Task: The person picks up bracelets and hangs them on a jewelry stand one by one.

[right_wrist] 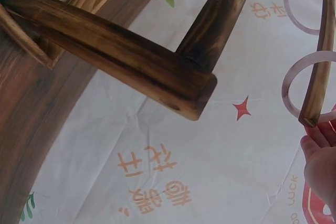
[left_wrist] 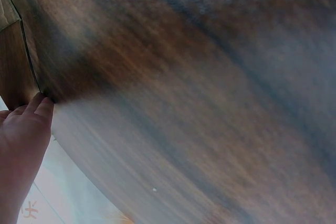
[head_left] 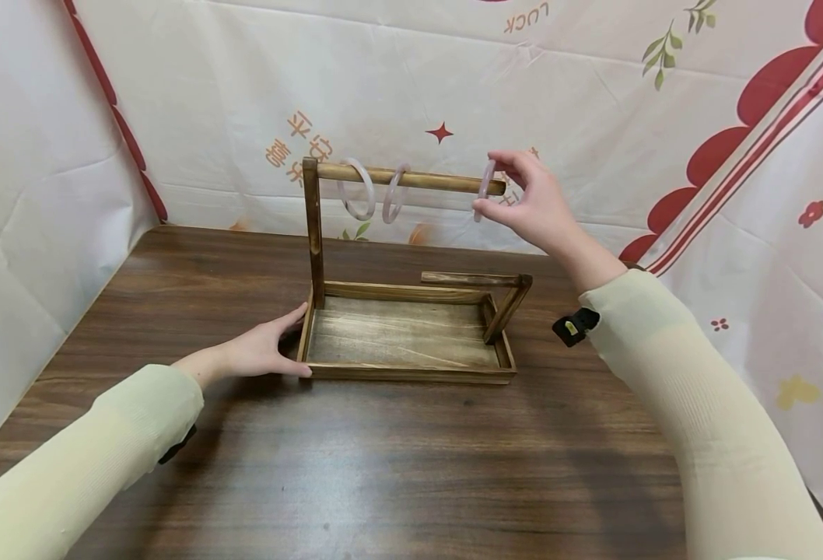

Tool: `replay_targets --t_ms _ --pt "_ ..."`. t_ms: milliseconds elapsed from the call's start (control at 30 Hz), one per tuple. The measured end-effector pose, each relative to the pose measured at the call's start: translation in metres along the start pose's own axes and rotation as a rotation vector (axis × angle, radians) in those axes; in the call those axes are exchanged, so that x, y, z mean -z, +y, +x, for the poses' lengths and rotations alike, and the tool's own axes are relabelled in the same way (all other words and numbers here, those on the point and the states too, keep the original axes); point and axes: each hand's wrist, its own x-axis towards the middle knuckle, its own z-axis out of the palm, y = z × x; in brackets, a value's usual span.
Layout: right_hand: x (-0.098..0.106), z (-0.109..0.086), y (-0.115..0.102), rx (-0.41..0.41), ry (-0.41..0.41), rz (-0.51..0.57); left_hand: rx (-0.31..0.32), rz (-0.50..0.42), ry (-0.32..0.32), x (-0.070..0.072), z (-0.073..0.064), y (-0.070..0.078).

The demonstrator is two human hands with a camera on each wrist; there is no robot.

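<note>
A dark wooden display stand [head_left: 404, 375] has a tray base, a tall post at the left with a long upper bar [head_left: 425, 180], and a lower arm [head_left: 478, 278] at the right. My right hand [head_left: 534, 198] pinches a pale pink bangle [head_left: 486, 180] between thumb and fingers. In the right wrist view this bangle [right_wrist: 292, 85] encircles the bar's free end. Two more bangles, one whitish [head_left: 368, 194] and one pinkish [head_left: 392, 204], hang on the bar farther left. My left hand [head_left: 260, 346] grips the tray's left end, thumb at the front corner and fingers by the post.
The stand rests on a brown wood-grain table [head_left: 383, 459]. Behind it hangs a white printed cloth [head_left: 243, 85], close to the upper bar, with more cloth at both sides. A black strap device [head_left: 576, 327] sits at my right cuff.
</note>
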Motion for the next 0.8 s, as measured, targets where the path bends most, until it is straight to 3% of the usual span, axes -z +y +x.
replay_targets --t_ms 800 --pt "-0.006 0.005 -0.013 0.002 -0.041 0.012 -0.005 -0.001 0.003 -0.001 0.0 0.0"
